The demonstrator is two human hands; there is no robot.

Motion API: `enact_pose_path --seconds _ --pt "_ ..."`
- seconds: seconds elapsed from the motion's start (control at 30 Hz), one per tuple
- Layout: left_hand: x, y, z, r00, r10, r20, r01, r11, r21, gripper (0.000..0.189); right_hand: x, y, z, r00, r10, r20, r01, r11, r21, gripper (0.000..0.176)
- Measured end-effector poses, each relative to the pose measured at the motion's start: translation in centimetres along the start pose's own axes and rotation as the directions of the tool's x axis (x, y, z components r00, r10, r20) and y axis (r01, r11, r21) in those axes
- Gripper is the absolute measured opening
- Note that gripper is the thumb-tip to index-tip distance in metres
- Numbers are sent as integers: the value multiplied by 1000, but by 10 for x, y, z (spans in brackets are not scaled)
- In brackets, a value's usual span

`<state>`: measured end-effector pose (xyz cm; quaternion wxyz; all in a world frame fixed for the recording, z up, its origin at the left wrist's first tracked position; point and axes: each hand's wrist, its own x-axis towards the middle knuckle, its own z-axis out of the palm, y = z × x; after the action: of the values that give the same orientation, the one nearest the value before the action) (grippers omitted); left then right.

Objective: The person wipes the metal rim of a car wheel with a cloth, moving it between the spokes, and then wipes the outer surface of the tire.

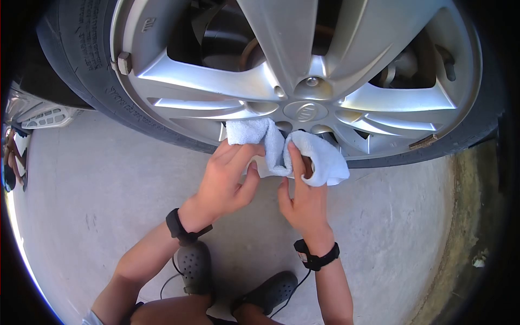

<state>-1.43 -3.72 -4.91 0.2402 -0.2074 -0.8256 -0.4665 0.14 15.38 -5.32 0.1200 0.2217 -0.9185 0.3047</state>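
A light blue-white cloth (pixel 277 146) is bunched up between my hands, against the lower part of a silver alloy wheel (pixel 287 43). My left hand (pixel 227 179) grips the cloth's left end, its fingertips partly hidden under the fabric. The other end drapes over the fingers of my right hand (pixel 307 203), with the index finger pressing on top of a fold. Just above the cloth sits the round center cap (pixel 305 111), with lug nut recesses around it.
A black tire (pixel 92 59) surrounds the wheel. Balance weights (pixel 124 63) sit on the rim. Below are the concrete floor (pixel 379 227) and my feet in dark clogs (pixel 194 265). Black bands (pixel 317 256) with thin cables are on my wrists. A rough ledge (pixel 455 244) runs along the right.
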Motion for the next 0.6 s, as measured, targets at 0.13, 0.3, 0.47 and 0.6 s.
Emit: enact_pose_path --seconds 0.13,0.3,0.47,0.6 --pt "-4 -2 -14 998 33 49 -33 999 15 30 -1 -10 16 993 4 -120 13 990 141 70" --pt "-10 -1 -23 997 65 -37 -64 997 35 37 2 -5 17 983 -14 -181 34 993 110 72" --pt "-2 11 -34 988 128 -89 -118 987 111 44 -1 -5 0 967 44 -250 -39 999 27 71" --pt "22 25 -34 946 299 -127 -273 943 188 47 -7 2 -16 937 62 -343 -81 996 -39 72"
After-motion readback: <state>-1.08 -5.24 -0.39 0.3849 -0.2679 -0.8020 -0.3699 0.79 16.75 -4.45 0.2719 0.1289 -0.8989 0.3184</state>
